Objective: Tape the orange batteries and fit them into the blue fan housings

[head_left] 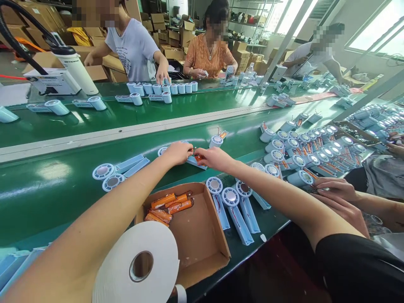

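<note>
My left hand (179,152) and my right hand (216,159) meet over the green conveyor belt (63,168). Between the right fingertips is a small part of an orange wrapped battery cell (198,157). The left fingers are pinched together close to it, and what they hold is too small to make out. Just under both hands lies a light-blue fan housing (197,163), partly covered by them. Beyond the right hand stands another blue housing (216,141) with an orange part beside it. Several orange battery cells (179,206) with dark leads lie in a cardboard box (202,248) below my arms.
A large white tape roll (135,265) overlaps the box's near left. Blue fan housings (232,197) lie right of the box; many more crowd the belt farther right. A neighbour's hands (341,202) work there. People sit across the line, beyond a pale divider rail (120,131).
</note>
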The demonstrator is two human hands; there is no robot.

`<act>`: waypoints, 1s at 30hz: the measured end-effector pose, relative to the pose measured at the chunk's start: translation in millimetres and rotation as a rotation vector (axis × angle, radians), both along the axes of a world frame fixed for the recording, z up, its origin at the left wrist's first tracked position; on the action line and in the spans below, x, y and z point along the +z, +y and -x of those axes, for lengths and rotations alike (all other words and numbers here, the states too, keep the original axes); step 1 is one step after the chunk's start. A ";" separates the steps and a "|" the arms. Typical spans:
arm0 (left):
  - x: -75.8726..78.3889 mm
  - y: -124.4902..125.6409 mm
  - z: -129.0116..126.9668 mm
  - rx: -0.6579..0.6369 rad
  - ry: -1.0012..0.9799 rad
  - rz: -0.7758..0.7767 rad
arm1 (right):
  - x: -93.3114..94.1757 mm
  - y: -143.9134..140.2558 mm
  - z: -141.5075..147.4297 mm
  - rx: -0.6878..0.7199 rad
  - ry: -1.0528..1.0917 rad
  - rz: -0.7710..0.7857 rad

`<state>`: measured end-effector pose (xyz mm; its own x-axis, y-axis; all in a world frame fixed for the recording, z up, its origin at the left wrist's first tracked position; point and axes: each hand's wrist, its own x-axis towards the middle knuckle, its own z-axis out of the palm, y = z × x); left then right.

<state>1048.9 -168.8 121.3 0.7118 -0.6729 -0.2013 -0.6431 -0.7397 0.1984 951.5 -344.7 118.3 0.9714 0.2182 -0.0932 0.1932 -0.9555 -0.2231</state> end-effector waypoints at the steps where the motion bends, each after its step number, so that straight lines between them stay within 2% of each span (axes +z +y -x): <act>1: -0.7 -1.1 -0.1 0.003 0.005 0.007 | 3.1 3.8 1.8 0.017 0.028 0.090; 3: -2.2 -3.3 -0.9 0.017 0.015 0.025 | 5.4 11.5 4.1 0.015 0.072 0.190; 8: -2.2 -17.1 -1.0 0.069 0.038 0.057 | 1.8 27.9 -1.5 0.014 0.124 0.253; 11: 14.1 -22.8 11.7 0.083 0.031 0.079 | 10.4 29.7 -10.3 0.044 0.141 0.258; 13: 33.5 -10.0 31.9 0.066 -0.003 0.128 | 22.7 25.3 -10.0 0.071 0.144 0.246; 15: 52.4 25.6 63.8 0.009 -0.032 0.193 | 35.3 19.8 1.6 0.067 0.112 0.242; 17: 61.4 83.3 106.1 -0.089 -0.007 0.226 | 42.8 19.0 25.2 0.037 0.003 0.175; 18: 60.4 117.1 129.8 -0.153 0.043 0.207 | 43.6 22.4 39.8 0.044 -0.060 0.100; 20: 48.1 183.7 177.7 -0.310 0.023 0.208 | 39.9 39.0 68.8 0.139 -0.155 -0.089; 22: 28.4 235.1 218.9 -0.274 -0.210 0.235 | 31.6 67.3 89.6 0.309 -0.164 -0.193; 23: 19.0 252.0 234.8 -0.266 -0.272 0.196 | 26.8 83.9 95.1 0.376 -0.146 -0.179; 25: 6.6 268.6 255.8 -0.229 -0.344 0.175 | 18.4 116.1 96.0 0.415 -0.079 -0.079; 27: 3.9 269.8 266.5 -0.202 -0.363 0.233 | 14.1 139.0 87.5 0.373 -0.008 0.006; 30: 8.6 263.5 278.3 -0.124 -0.463 0.386 | 15.9 145.4 74.4 0.346 0.068 0.026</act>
<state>770.6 94.8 130.0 0.5788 -0.7190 0.3847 -0.8031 -0.5844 0.1162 877.1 -199.2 134.2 0.8320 0.5298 -0.1647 0.4919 -0.8417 -0.2226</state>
